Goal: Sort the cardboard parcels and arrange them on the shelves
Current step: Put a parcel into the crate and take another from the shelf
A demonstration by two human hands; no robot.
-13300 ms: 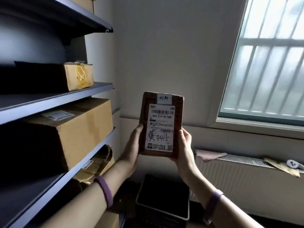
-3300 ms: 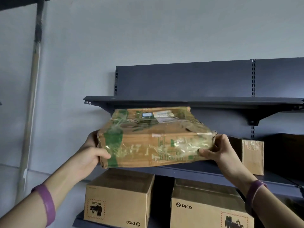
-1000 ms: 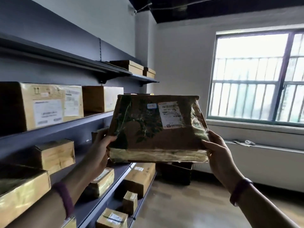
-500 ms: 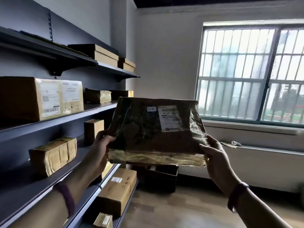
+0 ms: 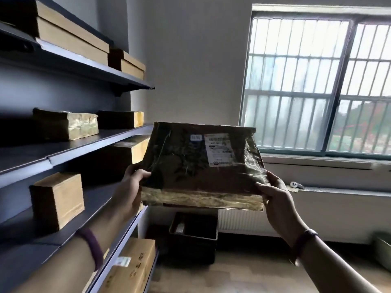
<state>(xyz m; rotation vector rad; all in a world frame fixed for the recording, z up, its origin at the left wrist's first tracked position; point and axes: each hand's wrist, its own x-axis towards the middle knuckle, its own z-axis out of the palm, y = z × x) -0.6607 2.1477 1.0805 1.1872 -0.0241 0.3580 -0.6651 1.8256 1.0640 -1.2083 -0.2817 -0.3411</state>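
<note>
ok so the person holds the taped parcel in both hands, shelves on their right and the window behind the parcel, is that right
Not quite. The head view shows the shelves on the person's left, not their right. The rest stands: the left hand and the right hand both grip the taped parcel, and the window is behind it.

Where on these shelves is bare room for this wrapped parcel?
Bare board lies between the small upright box and the large box beyond it; also on the shelf above, nearer than the taped parcel. Top shelf is crowded with flat boxes.
</note>
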